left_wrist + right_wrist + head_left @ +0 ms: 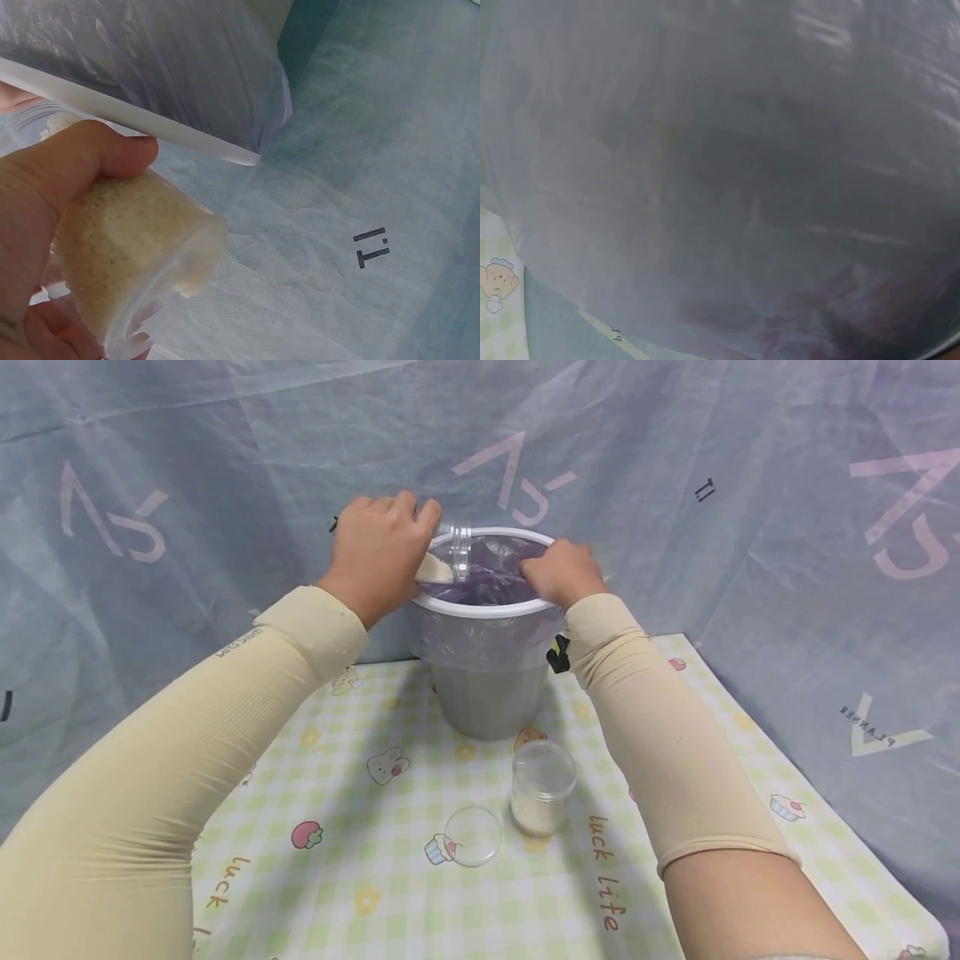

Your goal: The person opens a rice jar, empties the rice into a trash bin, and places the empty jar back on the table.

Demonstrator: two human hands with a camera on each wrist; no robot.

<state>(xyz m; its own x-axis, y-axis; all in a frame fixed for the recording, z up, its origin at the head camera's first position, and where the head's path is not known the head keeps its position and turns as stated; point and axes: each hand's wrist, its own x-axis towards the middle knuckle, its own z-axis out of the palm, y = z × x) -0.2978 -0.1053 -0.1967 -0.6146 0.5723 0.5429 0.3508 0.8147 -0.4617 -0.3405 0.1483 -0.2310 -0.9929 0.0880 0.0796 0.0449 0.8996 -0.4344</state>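
My left hand [382, 550] grips a clear plastic jar [462, 556] at the left rim of a grey trash can [489, 697]. The jar lies tipped on its side, its mouth toward the can's inside. White grains that look like rice [131, 240] fill much of it in the left wrist view. A translucent purple bag [480, 639] lines the can and folds over its white rim [480, 609]. On the right side, my right hand [567, 572] grips the rim, fingers over the inner side. The liner-covered wall [705, 172] fills most of the right wrist view.
A second clear jar [542, 789], upright and partly full of white grains, stands in front of the can. Left of it, a round clear lid [472, 837] lies on the checked tablecloth [405, 902]. A grey-blue cloth [622, 443] hangs behind the table.
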